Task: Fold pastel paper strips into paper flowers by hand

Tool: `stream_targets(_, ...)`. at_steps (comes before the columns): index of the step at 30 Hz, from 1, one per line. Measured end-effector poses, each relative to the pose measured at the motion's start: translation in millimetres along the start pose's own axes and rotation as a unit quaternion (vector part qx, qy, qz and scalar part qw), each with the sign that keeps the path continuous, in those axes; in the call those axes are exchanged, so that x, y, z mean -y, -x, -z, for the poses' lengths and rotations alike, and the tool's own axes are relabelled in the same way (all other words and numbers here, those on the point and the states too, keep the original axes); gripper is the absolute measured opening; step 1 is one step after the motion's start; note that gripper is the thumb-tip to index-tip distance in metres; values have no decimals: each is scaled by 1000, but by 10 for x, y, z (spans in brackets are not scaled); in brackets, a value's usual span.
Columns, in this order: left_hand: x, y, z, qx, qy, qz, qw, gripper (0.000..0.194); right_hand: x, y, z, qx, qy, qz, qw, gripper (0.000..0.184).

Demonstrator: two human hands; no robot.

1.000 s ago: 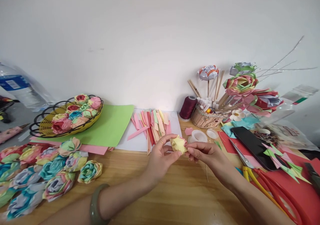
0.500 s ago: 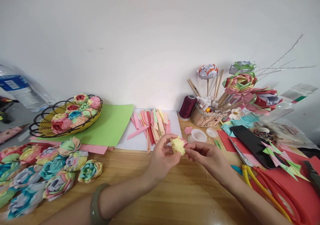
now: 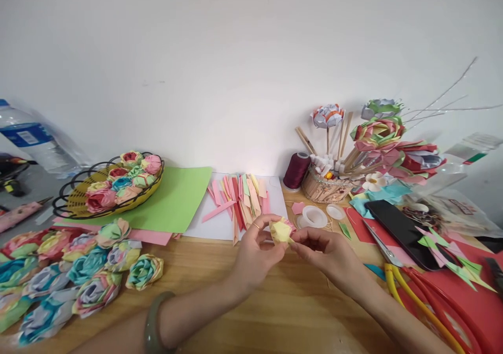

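Observation:
A small paper flower [image 3: 281, 231], pale yellow outside with some pink showing at its upper right, is held above the wooden table. My left hand [image 3: 259, 252] grips it from the left, thumb below and index finger behind. On the other side, the fingertips of my right hand [image 3: 324, 252] pinch the flower's right edge. Behind my hands, folded paper strips [image 3: 239, 197] in pink, red, yellow and green lie on a white sheet [image 3: 277, 191]. The flower's underside is hidden by my fingers.
Finished paper flowers [image 3: 86, 265] lie at the left, before a yellow basket [image 3: 74, 199] of more blooms on green paper [image 3: 184, 197]. Maroon thread [image 3: 296, 170] and a stick holder [image 3: 324, 186] stand behind. Yellow-handled scissors [image 3: 416, 307] and a black phone [image 3: 401, 231] lie right.
The view has shifted slightly, so everything sits a little lower and to the right. Both hands keep hold of the paper flower, and its pink part shows more.

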State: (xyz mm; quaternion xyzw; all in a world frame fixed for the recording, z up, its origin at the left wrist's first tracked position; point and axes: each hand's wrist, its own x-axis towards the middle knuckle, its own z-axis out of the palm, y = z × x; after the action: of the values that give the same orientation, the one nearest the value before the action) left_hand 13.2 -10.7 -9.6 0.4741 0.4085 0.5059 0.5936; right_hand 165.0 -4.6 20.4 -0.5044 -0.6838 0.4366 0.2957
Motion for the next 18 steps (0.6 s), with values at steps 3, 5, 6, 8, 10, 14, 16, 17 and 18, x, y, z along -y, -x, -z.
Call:
stream_targets(3, -16, 12, -3, 1, -10, -2, 1000, 34, 25, 22, -14, -37, 64, 33, 997, 18)
stream_targets(5, -20, 18, -5, -4, -15, -1, 1000, 34, 19, 37, -32, -64, 104, 58, 991, 17)
stream_targets(6, -20, 21, -6, -6, -16, 1, 1000, 34, 6, 44, -42, -74, 122, 71, 987, 16)
stream_targets(8, -18, 23, -9, -7, -13, 7, 1000, 35, -29, 58, -58, -89, 155, 91, 980, 15)
stream_targets(10, -16, 24, -10, -6, -10, 11, 1000, 35, -59, 66, -66, -99, 175, 109, 974, 14)
stream_targets(14, -17, 21, 1, -6, -18, 14, 1000, 35, -47, 52, -49, -76, 125, 96, 985, 18)
stream_targets(16, -18, 15, 11, -9, -18, 16, 1000, 35, -20, 31, -30, -61, 63, 55, 995, 22)
stream_targets(17, -19, 11, 15, -11, -17, 17, 1000, 36, -9, 18, -21, -56, 30, 32, 997, 25)
stream_targets(18, -20, 8, 18, -15, -14, 18, 1000, 36, -2, 5, -13, -54, -1, 9, 999, 28)
